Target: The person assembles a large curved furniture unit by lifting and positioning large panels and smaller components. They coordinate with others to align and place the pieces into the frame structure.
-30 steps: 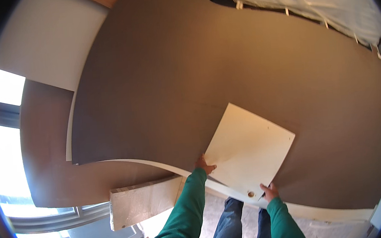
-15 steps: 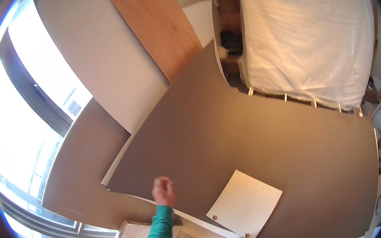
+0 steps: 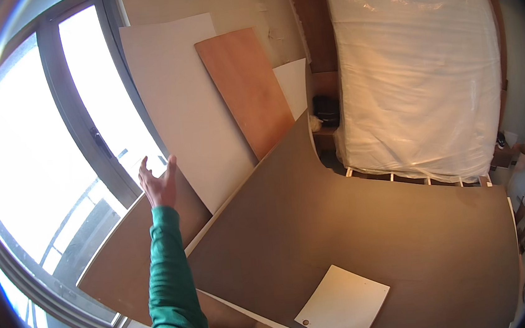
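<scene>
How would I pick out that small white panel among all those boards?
Start at the big brown board that fills the lower middle of the view, below the plastic-wrapped mattress. The small white panel lies flat on its near edge, at the bottom of the picture. Unlike the tall white board and orange-brown board leaning on the wall, it is small, squarish and lying down.

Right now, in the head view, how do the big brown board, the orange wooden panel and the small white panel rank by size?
1. big brown board, by far the largest.
2. orange wooden panel.
3. small white panel, though it lies nearer the camera than the orange one, so the true gap may be wider.
</scene>
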{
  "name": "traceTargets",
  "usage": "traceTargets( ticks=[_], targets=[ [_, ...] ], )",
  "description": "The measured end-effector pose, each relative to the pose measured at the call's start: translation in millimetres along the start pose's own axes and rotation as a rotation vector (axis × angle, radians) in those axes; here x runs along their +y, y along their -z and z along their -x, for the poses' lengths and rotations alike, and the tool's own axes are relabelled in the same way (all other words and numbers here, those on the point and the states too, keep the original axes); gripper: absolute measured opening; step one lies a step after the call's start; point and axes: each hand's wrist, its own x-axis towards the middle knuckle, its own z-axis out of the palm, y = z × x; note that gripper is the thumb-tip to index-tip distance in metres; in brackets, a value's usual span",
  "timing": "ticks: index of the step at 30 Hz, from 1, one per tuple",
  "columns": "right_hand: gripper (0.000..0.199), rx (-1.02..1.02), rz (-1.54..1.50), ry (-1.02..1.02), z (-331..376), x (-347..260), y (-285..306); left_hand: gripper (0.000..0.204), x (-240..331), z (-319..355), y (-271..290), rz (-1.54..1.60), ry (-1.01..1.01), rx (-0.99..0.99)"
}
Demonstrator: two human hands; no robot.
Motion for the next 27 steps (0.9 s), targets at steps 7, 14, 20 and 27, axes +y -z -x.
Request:
traceTargets(
  ticks=[7, 14, 20, 27],
  targets=[
    [0.045, -0.037, -0.622, -0.003, -89.1, -25.3, -53.7, 0.094, -70.1, -78.9, -144.4, 0.040, 0.092, -0.219],
    [0.056, -0.008, 0.839, 0.577, 18.1, -153.8, -260.2, 0.056, -306.9, -127.5, -227.2, 0.140, 0.106, -0.706],
    [0.060, 0.112, 0.329, 0.504, 125.6, -164.3, -325.7, 0.083, -182.5, -75.6, -248.1, -0.172, -0.212, -0.366],
    [0.063, 0.364, 0.335, 0.063, 72.0, -4.2, -275.2, 0.090, -214.4, -71.1, -238.6, -0.210, -0.038, -0.521]
  ],
)
